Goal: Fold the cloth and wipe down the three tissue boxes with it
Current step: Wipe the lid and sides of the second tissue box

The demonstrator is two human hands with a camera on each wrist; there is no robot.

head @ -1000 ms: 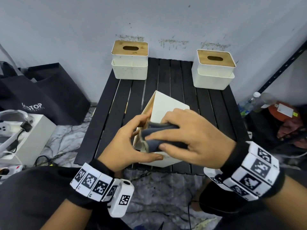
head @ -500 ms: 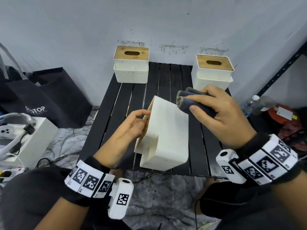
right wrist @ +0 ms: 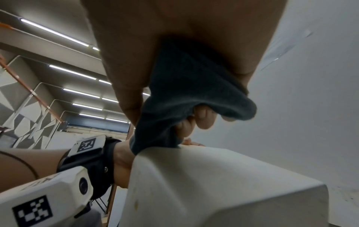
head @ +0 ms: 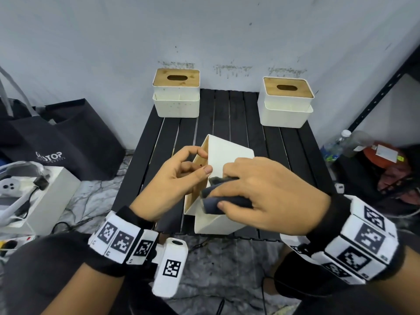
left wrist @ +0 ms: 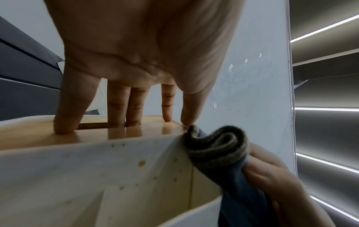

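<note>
Gripping folded grey cloth [head: 223, 200], right hand [head: 268, 196] wipes tipped, speckled tissue box [head: 227, 153].

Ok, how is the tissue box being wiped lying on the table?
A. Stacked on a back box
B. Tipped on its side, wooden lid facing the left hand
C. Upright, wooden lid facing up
B: the near box lies tipped, its wooden lid turned sideways under the left hand's fingers, while the right hand holds the cloth against it.
</note>
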